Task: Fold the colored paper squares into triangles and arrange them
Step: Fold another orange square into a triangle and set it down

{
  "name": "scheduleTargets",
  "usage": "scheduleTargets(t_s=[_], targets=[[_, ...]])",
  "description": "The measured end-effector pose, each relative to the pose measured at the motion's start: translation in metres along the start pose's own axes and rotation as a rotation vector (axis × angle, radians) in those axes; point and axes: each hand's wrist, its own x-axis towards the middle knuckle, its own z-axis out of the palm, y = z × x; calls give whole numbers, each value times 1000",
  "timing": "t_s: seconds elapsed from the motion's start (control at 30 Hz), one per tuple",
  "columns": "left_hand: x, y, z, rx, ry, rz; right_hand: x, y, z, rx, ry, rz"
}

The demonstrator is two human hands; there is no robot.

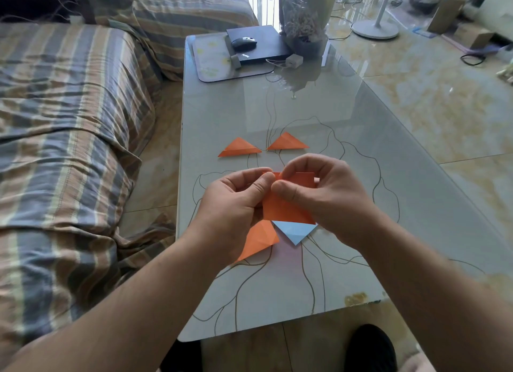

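Living room, glossy marble-look floor (433, 99), striped-cover sofa (69, 127) along the left. Long glass-topped table (347, 138) with a line drawing under the glass, running away from the camera. At the far end: closed dark laptop (266, 42) on a mat (211, 63), black mouse (244, 42) on the laptop lid, wrapped bouquet (304, 16) just beside it, small white adapter (293, 60) near the laptop's front edge. Both forearms in from the bottom edge, meeting over the near half of the table. Left hand (236, 199) and right hand (327, 194) together holding an orange paper square (288, 207) lifted above the surface, thumbs and forefingers pinching its top edge. Below the hands, flat on the table: orange folded triangle (259, 241) partly hidden by the left wrist, light blue triangle (294, 232) touching beside it, point toward the camera. Beyond the hands, two orange triangles side by side, left one (240, 149) and right one (287, 142), tips nearly meeting.
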Motion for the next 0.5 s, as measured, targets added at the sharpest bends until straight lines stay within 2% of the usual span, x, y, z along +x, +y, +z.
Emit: scheduleTargets(t_s=[0.1,0.3,0.5], targets=[[-1,0,2,-20,-4,-29,0,1,2,-142,30,-49],[-4,2,4,-149,-44,-131,1,2,0,-78,63,-45],[-4,-1,3,-101,-51,-36,0,0,2,-54,97,8]])
